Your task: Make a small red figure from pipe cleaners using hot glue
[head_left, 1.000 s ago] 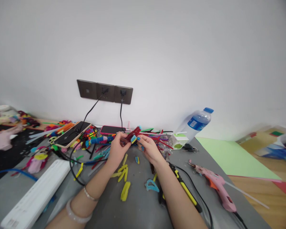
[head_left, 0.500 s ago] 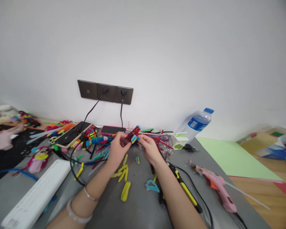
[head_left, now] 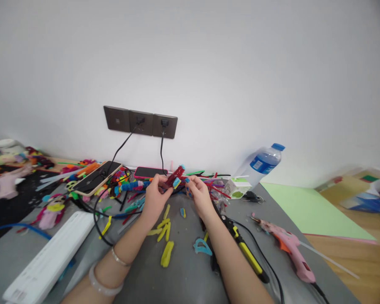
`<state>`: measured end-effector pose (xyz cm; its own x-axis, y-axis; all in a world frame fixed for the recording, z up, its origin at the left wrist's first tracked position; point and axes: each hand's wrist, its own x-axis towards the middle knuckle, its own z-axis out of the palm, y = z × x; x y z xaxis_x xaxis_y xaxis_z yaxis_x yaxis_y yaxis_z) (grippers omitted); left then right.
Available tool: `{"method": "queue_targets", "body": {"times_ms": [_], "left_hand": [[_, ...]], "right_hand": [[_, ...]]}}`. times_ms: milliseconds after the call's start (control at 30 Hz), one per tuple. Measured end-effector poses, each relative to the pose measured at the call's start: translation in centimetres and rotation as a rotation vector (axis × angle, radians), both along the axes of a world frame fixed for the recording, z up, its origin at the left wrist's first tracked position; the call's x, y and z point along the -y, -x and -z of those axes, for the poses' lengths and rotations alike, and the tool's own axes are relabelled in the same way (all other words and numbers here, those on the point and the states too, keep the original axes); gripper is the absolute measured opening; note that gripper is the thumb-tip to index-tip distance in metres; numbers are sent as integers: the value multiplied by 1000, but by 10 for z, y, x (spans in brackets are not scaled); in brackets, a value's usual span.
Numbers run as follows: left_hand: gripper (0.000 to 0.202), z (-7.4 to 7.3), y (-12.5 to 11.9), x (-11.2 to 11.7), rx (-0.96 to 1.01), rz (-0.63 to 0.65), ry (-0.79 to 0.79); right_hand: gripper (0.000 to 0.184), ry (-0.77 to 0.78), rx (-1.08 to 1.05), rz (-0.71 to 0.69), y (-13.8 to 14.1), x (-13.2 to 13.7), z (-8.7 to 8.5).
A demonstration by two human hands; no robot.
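My left hand [head_left: 154,198] and my right hand [head_left: 199,195] meet above the grey table [head_left: 183,270]. Together they pinch a small dark red fuzzy craft piece [head_left: 175,176] with blue bits on it. The left fingers grip its lower end; the right fingertips press at its blue patch. Yellow pipe-cleaner pieces [head_left: 164,236] and a blue loop [head_left: 202,246] lie on the table just below my hands.
A pink glue gun [head_left: 288,249] and a black-and-yellow tool [head_left: 245,253] lie to the right. A water bottle [head_left: 259,165] and small green carton [head_left: 237,187] stand behind. Phones [head_left: 95,177], cables, a white power strip [head_left: 50,257] and heaps of coloured scraps fill the left.
Both hands with the red piece have shifted slightly up and away from me. The right fingers have moved along the piece. Nothing else has moved.
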<state>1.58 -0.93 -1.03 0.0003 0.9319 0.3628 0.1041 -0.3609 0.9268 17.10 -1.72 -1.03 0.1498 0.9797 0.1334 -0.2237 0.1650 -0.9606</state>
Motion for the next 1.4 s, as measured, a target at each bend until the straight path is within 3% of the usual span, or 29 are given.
{"method": "queue_targets", "body": {"times_ms": [267,567,1100,1400], "left_hand": [[21,-1,1,0,-42,-36,-71],[20,2,2,1,-85,-56,-231],[22,2,5,0,-193,-67,-367],[21,5,5,0,-204,-60,-367]], "right_hand": [[41,-16,175,-212,7,5,-2],[43,-58,179,-230,6,6,-3],[49,-27,227,-277,7,6,-2],[55,-43,277,-265,6,5,1]]}}
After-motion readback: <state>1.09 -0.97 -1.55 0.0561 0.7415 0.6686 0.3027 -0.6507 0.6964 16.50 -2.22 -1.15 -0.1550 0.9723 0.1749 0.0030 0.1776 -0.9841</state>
